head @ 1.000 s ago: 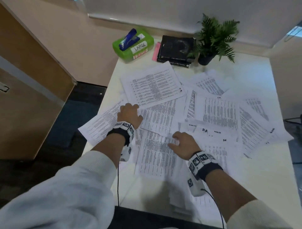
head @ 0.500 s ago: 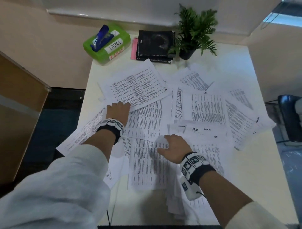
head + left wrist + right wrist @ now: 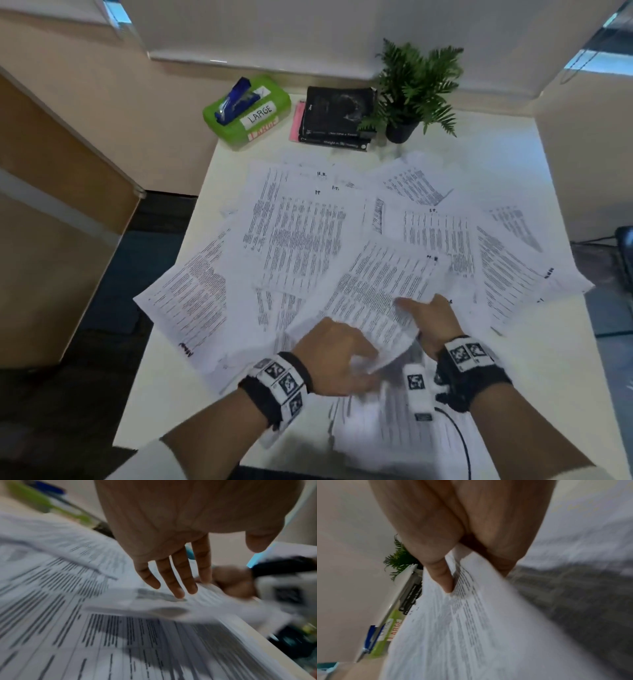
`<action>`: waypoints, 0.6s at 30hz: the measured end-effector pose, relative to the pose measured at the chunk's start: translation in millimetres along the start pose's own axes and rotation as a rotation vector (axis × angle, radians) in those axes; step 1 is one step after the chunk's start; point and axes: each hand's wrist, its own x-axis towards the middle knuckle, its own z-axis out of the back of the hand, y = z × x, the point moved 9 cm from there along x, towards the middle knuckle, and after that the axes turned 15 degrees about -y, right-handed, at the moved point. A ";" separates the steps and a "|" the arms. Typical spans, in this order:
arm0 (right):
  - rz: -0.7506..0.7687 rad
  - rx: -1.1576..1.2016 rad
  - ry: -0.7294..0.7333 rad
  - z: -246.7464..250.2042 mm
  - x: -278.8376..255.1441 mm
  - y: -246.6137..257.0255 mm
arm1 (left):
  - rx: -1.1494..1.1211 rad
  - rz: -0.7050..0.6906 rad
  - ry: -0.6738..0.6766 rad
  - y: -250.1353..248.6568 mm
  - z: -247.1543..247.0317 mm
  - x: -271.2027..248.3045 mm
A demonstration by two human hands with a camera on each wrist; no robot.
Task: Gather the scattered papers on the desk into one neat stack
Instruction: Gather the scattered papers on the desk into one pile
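Papers [image 3: 301, 240] printed with dense columns of text lie fanned and overlapping across most of the white worktop [image 3: 534, 383], some hanging past its left edge. One lifted sheet [image 3: 373, 291] is raised off the heap near the front, tilted, and the right hand [image 3: 433, 317] pinches its near right edge: in the right wrist view the thumb lies on the printed face and the fingers [image 3: 503, 559] are curled beneath the sheet. The left hand [image 3: 334, 356] hovers just beside it at the sheet's near left corner, palm down. In the left wrist view its fingers [image 3: 173, 577] are straight and slightly spread, tips at the edge of a blurred sheet; whether they actually touch it cannot be told. More papers lie under both hands at the front edge. Along the back of the worktop stand a green box [image 3: 246, 113] labelled LARGE with a blue stapler [image 3: 234, 99] on top, a pile of black books [image 3: 337, 118] with a pink sheet beside it, and a small potted fern [image 3: 416, 89]. Both wrists wear black bands with square printed markers.
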 end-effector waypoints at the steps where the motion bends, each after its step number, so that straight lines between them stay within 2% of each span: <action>1: 0.031 -0.064 -0.002 13.6 10.8 -12.4 | -0.112 0.076 -0.001 -0.1 -6.5 -2.7; 3: 0.060 -0.157 -0.041 43.6 13.2 -20.8 | -0.328 0.296 -0.068 20.0 -10.0 -1.6; 4: 0.062 -0.172 -0.044 56.8 15.8 -26.8 | -0.358 0.375 -0.162 36.7 -5.0 2.0; 6: 0.110 -0.254 -0.037 79.9 17.8 -34.6 | -0.217 0.494 -0.403 73.9 16.5 8.9; 8: 0.150 -0.349 -0.018 92.2 24.3 -42.9 | -0.035 0.632 -0.559 107.6 39.3 11.2; 9: 0.163 -0.372 0.007 94.5 23.3 -43.7 | 0.059 0.716 -0.573 121.5 47.7 11.4; 11: 0.204 -0.441 0.023 97.4 20.9 -44.6 | 0.202 0.903 -0.506 145.9 59.2 8.7; 13: 0.227 -0.480 -0.016 102.5 17.3 -44.0 | 0.218 1.046 -0.424 164.5 63.1 6.0; 15: 0.266 -0.472 -0.095 108.4 14.9 -38.5 | 0.186 1.128 -0.370 176.6 60.5 5.8; 18: 0.304 -0.486 -0.215 118.0 17.4 -31.0 | 0.249 1.158 -0.324 182.0 59.6 9.9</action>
